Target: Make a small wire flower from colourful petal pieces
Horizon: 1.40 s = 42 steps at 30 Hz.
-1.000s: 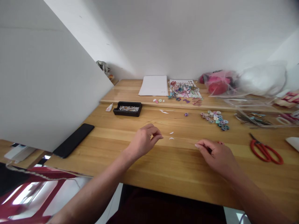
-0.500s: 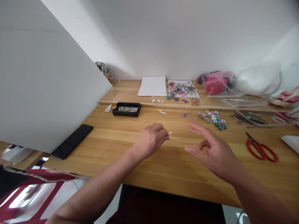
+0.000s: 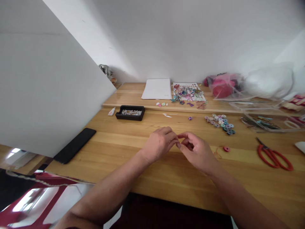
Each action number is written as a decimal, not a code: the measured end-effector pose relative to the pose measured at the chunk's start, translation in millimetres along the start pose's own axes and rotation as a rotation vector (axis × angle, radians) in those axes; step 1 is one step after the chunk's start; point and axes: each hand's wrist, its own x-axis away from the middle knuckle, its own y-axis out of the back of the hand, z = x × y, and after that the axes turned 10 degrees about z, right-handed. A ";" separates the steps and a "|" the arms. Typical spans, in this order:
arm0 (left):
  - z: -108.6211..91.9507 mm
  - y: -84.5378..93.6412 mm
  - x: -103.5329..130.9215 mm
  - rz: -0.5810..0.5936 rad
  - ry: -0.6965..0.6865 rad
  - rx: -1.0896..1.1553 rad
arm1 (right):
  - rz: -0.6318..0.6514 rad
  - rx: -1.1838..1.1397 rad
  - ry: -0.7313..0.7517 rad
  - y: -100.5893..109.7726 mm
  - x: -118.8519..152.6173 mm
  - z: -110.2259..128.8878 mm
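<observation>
Tabletop (image 3: 171,181), edge under forearms (image 3: 116,187) | left hand (image 3: 158,143) touching right hand (image 3: 197,152) | scissors (image 3: 268,152) well apart

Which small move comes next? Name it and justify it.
Probably ease the right hand away from the left hand, taking up any slack: their fingers are close together and orange thread lies curled beside the red bobbin. Whatever the hands hold is too small to tell.

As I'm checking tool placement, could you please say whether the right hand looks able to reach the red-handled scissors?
Probably yes: the red-handled scissors lie uncovered, with only a red spool and orange thread between, though the right hand would first leave the left hand.
</observation>
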 end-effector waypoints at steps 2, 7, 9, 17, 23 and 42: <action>3.6 -4.2 1.4 -0.020 0.005 0.050 | -0.025 0.044 -0.003 -1.4 0.9 -0.5; 9.8 -9.4 5.5 -0.074 0.024 0.124 | -0.072 0.076 0.010 -3.1 2.0 -1.9; 10.7 -9.7 6.5 -0.090 0.024 0.142 | -0.076 0.079 0.023 -3.1 2.1 -2.6; 14.9 -4.7 5.9 -0.165 0.043 0.246 | -0.154 0.018 0.035 1.9 1.2 -5.2; 21.9 -4.8 5.0 -0.171 0.154 0.412 | -0.173 -0.014 0.034 5.6 1.0 -4.6; 11.1 -14.9 3.8 -0.190 0.046 0.371 | -0.094 0.067 0.021 0.2 0.2 -7.0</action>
